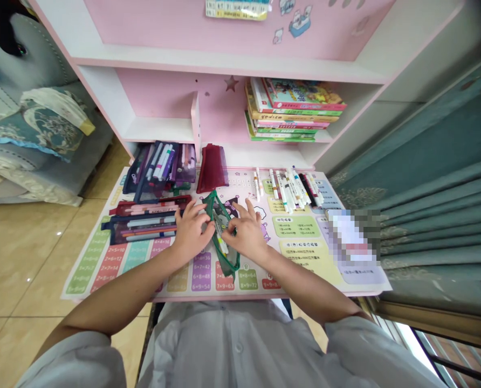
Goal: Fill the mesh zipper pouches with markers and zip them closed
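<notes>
A green mesh pouch lies slanted on the desk between my hands, with a few light-barrelled markers in it. My left hand is at the pouch's left edge, thumb and fingertips pinched together on it. On the other side, my right hand has its thumb and index finger closed at the pouch's right edge, the other fingers raised. An empty-looking dark red mesh pouch lies just behind. Loose white markers are grouped at the back right, with a couple more nearer the middle.
Filled mesh pouches are piled at the back left, and more pouches lie beside my left hand. A blurred phone rests at the right edge. Stacked books fill part of the shelf behind the desk.
</notes>
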Available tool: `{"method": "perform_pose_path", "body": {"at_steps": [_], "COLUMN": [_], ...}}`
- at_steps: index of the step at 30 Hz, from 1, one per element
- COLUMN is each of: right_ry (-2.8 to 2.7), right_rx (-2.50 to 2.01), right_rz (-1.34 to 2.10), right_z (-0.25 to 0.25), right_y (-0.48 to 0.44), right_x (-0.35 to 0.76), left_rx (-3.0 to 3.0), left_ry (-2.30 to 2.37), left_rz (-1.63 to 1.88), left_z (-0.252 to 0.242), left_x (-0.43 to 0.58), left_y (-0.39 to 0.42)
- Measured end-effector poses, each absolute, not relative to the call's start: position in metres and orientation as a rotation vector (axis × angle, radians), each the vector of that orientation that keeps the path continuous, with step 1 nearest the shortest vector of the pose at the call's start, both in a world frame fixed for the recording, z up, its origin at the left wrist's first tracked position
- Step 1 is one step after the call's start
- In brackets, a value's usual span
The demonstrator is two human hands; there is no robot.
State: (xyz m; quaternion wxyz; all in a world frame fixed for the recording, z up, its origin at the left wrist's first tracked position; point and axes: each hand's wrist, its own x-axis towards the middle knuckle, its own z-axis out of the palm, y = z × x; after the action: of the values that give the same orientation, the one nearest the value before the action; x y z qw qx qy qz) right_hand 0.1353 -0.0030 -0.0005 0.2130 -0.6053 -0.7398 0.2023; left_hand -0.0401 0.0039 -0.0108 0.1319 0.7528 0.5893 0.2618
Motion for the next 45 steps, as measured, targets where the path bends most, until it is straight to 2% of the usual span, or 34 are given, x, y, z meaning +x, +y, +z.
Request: {"method": "perform_pose_path", "body": {"at_steps": [13, 21, 24, 28, 35, 45], "right_ry": [-2.159, -1.968, -1.792, -1.571, -1.546, -1.523], "right_rx": [-1.678, -1.582, -1.701, -2.101, -2.392, -2.563], "right_rz": [0.580, 0.358, 0.207, 0.023, 0.039, 0.113], "right_z": [-0.013, -0.006, -0.011, -0.027, -0.042, -0.036], "right_y": [-0.001, 0.028, 0.055, 0.085, 0.098, 0.100], "right_x": [0.130, 0.160, 0.188, 0.219, 0.232, 0.232], "left_rx": [2.189, 2.181, 2.180, 2.164, 2.169, 2.175], "left_ry": [1.703, 1.704, 1.704, 1.712, 1.721, 1.713], "left_rz": [0.765, 0.745, 0.746, 0.735, 0.714, 0.718], "left_z": [-0.012, -0.011, -0.011, -0.011, -0.007, -0.009], "left_x": [-0.041, -0.041, -0.041, -0.041, -0.041, -0.041], "left_y": [0.004, 0.004, 0.004, 0.004, 0.004, 0.004]}}
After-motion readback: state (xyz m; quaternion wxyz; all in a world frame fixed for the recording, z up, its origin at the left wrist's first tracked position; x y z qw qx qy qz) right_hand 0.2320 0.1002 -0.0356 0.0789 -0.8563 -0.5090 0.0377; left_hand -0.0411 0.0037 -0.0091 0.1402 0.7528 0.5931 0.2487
